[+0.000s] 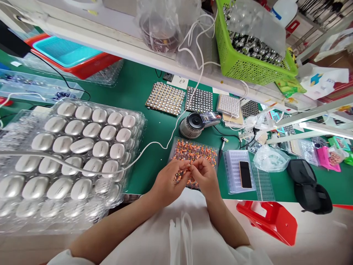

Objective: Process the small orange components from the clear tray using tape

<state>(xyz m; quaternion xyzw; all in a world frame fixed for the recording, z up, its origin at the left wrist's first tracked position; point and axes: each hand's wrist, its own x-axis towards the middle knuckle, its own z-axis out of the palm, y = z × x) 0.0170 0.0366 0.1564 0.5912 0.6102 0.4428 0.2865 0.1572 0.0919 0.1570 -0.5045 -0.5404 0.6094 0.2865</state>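
Note:
My left hand (pixel 170 181) and my right hand (pixel 205 179) meet fingertip to fingertip over a tray (pixel 172 151) filled with small orange parts (pixel 202 150). Thumb and fingers of each hand are pressed together in a pinch. Whatever lies between the fingertips is too small to make out. Just behind the tray stands a round grey device (pixel 192 125) with a black top. A thin black tool (pixel 221 149) rests at the tray's right edge.
Trays of silvery oval cases (pixel 82 145) fill the left, crossed by a white cable (pixel 154 142). On the right are a phone (pixel 245 174) on plastic trays (pixel 231 176) and a black pouch (pixel 309 187). A green basket (pixel 248 70) sits on the shelf above.

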